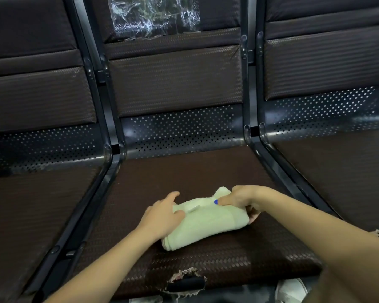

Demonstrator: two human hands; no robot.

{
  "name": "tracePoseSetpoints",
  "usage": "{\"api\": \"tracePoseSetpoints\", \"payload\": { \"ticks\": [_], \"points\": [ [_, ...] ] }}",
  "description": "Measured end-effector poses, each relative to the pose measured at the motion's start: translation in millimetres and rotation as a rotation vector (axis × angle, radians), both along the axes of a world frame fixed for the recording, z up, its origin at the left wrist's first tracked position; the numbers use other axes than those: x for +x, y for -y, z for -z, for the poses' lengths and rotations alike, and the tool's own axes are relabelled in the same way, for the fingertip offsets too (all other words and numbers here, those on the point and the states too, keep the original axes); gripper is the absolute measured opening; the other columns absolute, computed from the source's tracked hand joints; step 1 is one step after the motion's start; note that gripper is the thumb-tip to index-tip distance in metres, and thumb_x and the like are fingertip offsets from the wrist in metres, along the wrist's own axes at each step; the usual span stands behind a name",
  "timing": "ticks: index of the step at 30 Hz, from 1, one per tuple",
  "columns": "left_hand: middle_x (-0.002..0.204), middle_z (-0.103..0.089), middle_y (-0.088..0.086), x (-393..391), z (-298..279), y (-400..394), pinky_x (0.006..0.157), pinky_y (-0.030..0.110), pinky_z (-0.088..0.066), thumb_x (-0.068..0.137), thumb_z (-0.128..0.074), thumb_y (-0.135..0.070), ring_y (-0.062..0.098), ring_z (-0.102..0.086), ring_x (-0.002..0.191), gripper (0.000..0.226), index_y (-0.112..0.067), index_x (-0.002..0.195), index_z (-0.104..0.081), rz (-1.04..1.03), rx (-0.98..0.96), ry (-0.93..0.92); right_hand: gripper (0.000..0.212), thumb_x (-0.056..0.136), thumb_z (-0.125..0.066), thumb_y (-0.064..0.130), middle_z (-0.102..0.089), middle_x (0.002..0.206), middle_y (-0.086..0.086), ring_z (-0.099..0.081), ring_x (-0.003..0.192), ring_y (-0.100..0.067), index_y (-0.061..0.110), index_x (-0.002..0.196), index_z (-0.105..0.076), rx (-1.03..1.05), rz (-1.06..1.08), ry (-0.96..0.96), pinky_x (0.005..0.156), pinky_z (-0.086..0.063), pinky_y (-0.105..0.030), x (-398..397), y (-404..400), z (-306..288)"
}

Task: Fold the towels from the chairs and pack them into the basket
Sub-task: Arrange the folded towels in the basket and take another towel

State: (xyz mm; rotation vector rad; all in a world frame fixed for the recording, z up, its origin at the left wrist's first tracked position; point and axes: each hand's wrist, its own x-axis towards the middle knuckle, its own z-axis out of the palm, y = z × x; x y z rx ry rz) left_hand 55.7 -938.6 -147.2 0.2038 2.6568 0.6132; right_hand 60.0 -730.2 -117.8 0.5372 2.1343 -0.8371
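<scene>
A pale green towel [208, 224], folded into a small thick bundle, lies on the middle chair seat [195, 173]. My left hand [162, 215] grips its left end, thumb on top and fingers curled round the edge. At the far right end my right hand [241, 200] holds the towel, thumb pressed on top and fingers tucked beneath. No basket is in view.
Three dark brown woven-pattern chairs stand in a row, joined by black metal frames [101, 176]. Crinkled clear plastic [153, 16] covers the middle backrest. The middle seat's front edge is torn [186, 278]. A white object [291, 289] lies on the floor below.
</scene>
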Motion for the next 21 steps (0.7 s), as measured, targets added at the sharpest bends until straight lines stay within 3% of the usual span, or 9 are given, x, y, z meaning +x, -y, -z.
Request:
{"api": "tracePoseSetpoints", "payload": {
  "ticks": [3, 5, 7, 11, 15, 18, 21],
  "points": [
    [0.128, -0.058, 0.002, -7.5, -8.0, -3.3, 0.096, 0.032, -0.043, 0.092, -0.045, -0.045, 0.020, -0.053, 0.117, 0.056, -0.030, 0.144, -0.034, -0.039, 0.153, 0.100, 0.034, 0.096, -0.048, 0.034, -0.059, 0.114, -0.013, -0.064, 0.099, -0.028, 0.009, 0.118, -0.049, -0.147, 0.047, -0.065, 0.067, -0.057, -0.033, 2.9, -5.6, -5.0],
    [0.139, -0.051, 0.000, -12.0, -16.8, -6.2, 0.092, 0.025, -0.040, 0.077, -0.053, -0.069, 0.016, -0.050, 0.123, 0.079, -0.026, 0.142, -0.041, -0.061, 0.253, 0.192, 0.039, 0.097, -0.047, 0.037, -0.057, 0.117, -0.015, -0.064, 0.098, -0.031, 0.008, 0.124, -0.045, -0.297, 0.042, -0.086, 0.059, -0.057, -0.034, 5.7, -8.0, -8.0],
    [0.133, -0.056, -0.006, -12.0, -24.8, -4.9, 0.089, 0.022, -0.046, 0.051, -0.055, -0.082, 0.010, -0.057, 0.114, 0.102, -0.025, 0.136, -0.050, -0.074, 0.389, 0.315, 0.044, 0.094, -0.052, 0.041, -0.054, 0.121, -0.013, -0.063, 0.099, -0.029, 0.013, 0.126, -0.038, -0.372, -0.005, -0.151, 0.060, -0.058, -0.036, 8.9, -7.3, -16.0],
    [0.107, -0.073, 0.002, 0.6, -40.0, -10.1, 0.078, 0.024, -0.053, 0.048, -0.073, -0.073, 0.014, -0.069, 0.096, 0.085, -0.016, 0.111, -0.069, 0.048, 0.620, 0.528, 0.041, 0.086, -0.064, 0.043, -0.060, 0.110, -0.002, -0.063, 0.099, -0.019, 0.020, 0.115, -0.045, -0.256, -0.168, -0.435, 0.075, -0.056, -0.033, 16.7, -10.2, -51.5],
    [0.102, -0.074, 0.002, 16.5, -65.7, -35.0, 0.071, 0.024, -0.053, 0.064, -0.077, -0.036, 0.016, -0.070, 0.091, 0.057, -0.014, 0.114, -0.062, 0.056, 0.852, 0.450, 0.044, 0.074, -0.079, 0.033, -0.067, 0.094, 0.000, -0.067, 0.082, -0.015, 0.021, 0.106, -0.051, -0.267, -0.106, -0.663, 0.072, -0.055, -0.031, 19.3, -23.8, -95.0],
    [0.103, -0.073, 0.005, 30.8, -85.8, -59.1, 0.071, 0.028, -0.054, 0.058, -0.081, -0.030, 0.020, -0.071, 0.092, 0.065, -0.014, 0.117, -0.059, 0.024, 0.965, 0.385, 0.053, 0.068, -0.083, 0.033, -0.066, 0.099, -0.003, -0.067, 0.085, -0.017, 0.025, 0.110, -0.052, -0.267, -0.043, -0.768, 0.073, -0.055, -0.031, 25.6, -34.7, -123.2],
    [0.102, -0.073, 0.006, 44.7, -106.3, -88.8, 0.071, 0.033, -0.056, 0.071, -0.078, -0.027, 0.024, -0.071, 0.092, 0.054, -0.017, 0.120, -0.057, -0.049, 1.059, 0.342, 0.059, 0.067, -0.081, 0.043, -0.062, 0.109, 0.000, -0.063, 0.097, -0.016, 0.028, 0.116, -0.051, -0.266, 0.099, -0.913, 0.079, -0.053, -0.031, 37.6, -53.0, -140.8]
  ]
}}
